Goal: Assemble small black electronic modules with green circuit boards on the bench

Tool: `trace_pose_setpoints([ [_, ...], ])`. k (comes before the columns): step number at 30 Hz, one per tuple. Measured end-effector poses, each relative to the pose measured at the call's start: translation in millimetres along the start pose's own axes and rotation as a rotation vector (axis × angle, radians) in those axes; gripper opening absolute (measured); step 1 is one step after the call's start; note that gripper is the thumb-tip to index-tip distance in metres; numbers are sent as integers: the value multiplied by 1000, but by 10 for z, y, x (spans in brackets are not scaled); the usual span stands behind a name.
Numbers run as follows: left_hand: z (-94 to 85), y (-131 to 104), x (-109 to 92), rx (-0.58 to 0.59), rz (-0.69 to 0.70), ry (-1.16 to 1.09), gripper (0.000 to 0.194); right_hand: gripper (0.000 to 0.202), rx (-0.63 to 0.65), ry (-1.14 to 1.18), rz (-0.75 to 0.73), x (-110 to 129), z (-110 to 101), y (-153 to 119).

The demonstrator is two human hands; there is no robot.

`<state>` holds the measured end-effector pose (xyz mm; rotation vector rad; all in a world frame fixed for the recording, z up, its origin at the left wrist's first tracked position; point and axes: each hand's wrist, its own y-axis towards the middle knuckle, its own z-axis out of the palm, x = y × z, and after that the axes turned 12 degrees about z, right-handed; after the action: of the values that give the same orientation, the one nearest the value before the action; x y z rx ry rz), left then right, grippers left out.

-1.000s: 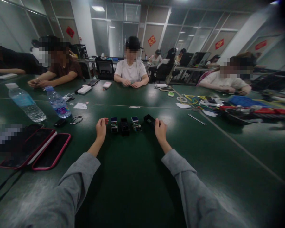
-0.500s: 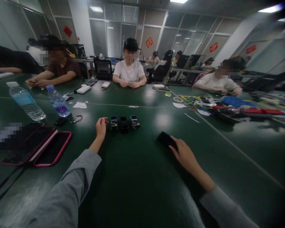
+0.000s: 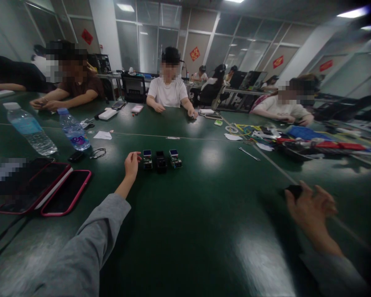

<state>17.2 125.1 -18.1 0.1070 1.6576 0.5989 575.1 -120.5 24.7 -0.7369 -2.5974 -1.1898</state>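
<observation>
Three small handheld devices stand side by side on the table: a circuit board with a screen (image 3: pixel 147 159) on the left, a black-cased one (image 3: pixel 160 161) in the middle, and another circuit board with a screen (image 3: pixel 174 159) on the right. Beside the leftmost board is my left hand (image 3: pixel 131 165), its fingers loosely extended and holding nothing. Far off to the right, my right hand (image 3: pixel 312 210) has a black object (image 3: pixel 294 191) between thumb and fingers. Most of that object is hidden behind the hand, and motion blurs it.
Two water bottles (image 3: pixel 31 130), a phone in a red case (image 3: pixel 67 193) and a thin cable (image 3: pixel 98 153) lie to the left. A wrench (image 3: pixel 249 154) rests toward the right, before piled cables and tools (image 3: pixel 309 144). Co-workers sit across the green table (image 3: pixel 185 247).
My right hand has carried the black object well to the right and slightly nearer. My left hand has hardly moved. The person opposite has stretched an arm to the side.
</observation>
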Motion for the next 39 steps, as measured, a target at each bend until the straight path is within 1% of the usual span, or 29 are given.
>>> trace_pose_setpoints([
  [1,2,2,4,2,0,0,32,68,-26,-18,27,244,120,-64],
  [3,2,1,4,10,5,5,32,66,65,6,-15,845,376,-245],
  [5,1,-2,-9,21,11,9,32,57,206,88,-161,1545,595,-471],
  [7,-1,-7,-28,32,16,4,32,49,365,174,-391,2221,752,-683],
  [8,-1,-10,-37,38,16,-3,32,48,422,209,-493,2507,814,-764],
  [9,-2,-11,-45,44,16,-12,32,47,459,239,-552,2743,873,-822],
  [10,-2,-13,-51,49,16,-15,32,47,476,262,-575,2922,931,-854],
  [11,-2,-14,-55,51,16,-14,32,46,486,277,-571,3044,992,-862],
  [13,0,-13,-59,55,16,-1,31,42,516,301,-524,3142,1114,-828],
  [16,10,-7,-55,61,13,5,31,33,562,373,-433,3076,1241,-743],
  [19,22,3,-43,63,9,8,30,28,561,475,-356,2991,1268,-709],
  [23,25,9,-34,58,-22,13,29,33,609,590,-244,2965,1294,-722],
  [26,19,2,-44,59,-16,16,29,34,605,600,-184,2947,1362,-720],
  [30,17,-4,-55,57,-7,15,30,35,547,552,-183,2926,1403,-701],
  [32,21,-3,-51,59,-5,8,30,40,533,536,-219,2930,1394,-701],
  [34,25,-1,-44,59,8,3,30,48,544,526,-275,2937,1385,-710],
  [36,28,0,-37,55,16,1,30,49,566,536,-301,2941,1386,-721],
  [39,28,4,-31,55,10,-8,30,45,584,585,-262,2942,1390,-726],
])
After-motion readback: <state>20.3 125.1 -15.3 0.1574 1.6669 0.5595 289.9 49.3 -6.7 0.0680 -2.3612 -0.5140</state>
